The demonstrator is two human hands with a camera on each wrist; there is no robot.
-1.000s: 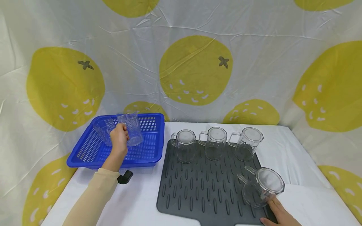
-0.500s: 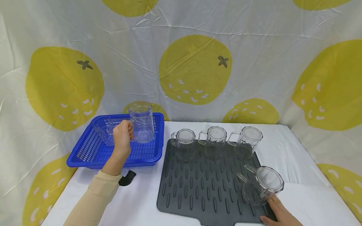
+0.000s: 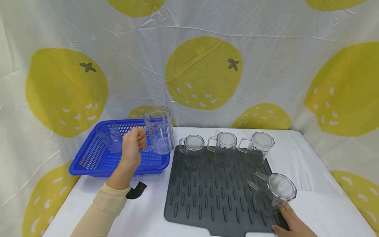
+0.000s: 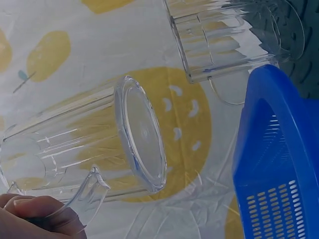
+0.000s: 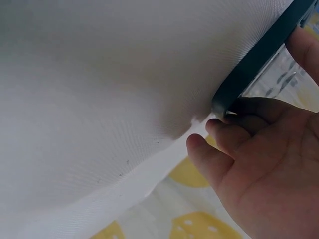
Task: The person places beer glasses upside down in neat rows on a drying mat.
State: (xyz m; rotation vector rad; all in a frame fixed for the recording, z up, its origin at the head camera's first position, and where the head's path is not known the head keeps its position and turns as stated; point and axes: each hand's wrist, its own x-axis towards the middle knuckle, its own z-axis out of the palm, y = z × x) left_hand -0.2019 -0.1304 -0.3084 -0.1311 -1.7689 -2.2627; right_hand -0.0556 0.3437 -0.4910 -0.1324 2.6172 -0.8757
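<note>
Gripping the handle of a clear glass mug (image 3: 160, 131), my left hand (image 3: 132, 143) holds it above the right side of the blue basket (image 3: 118, 172). The left wrist view shows curled fingers (image 4: 40, 214) round that handle. Another clear mug (image 3: 109, 136) leans inside the basket. My right hand (image 3: 291, 223) lies at the front right corner of the dark grey ribbed mat (image 3: 207, 204), its fingers against a clear mug (image 3: 275, 194) there. In the right wrist view the right fingers (image 5: 219, 169) are loosely bent by the mat's edge, not wrapped round anything.
Along the mat's back edge stand three upside-down mugs: a left one (image 3: 193, 153), a middle one (image 3: 225, 149) and a right one (image 3: 259, 149). The table has a white cloth (image 3: 142, 214). A lemon-print curtain (image 3: 204, 19) hangs behind.
My left hand has lifted the mug from inside the basket and carried it right, towards the basket's right rim. The right hand and the mugs on the mat stay put.
</note>
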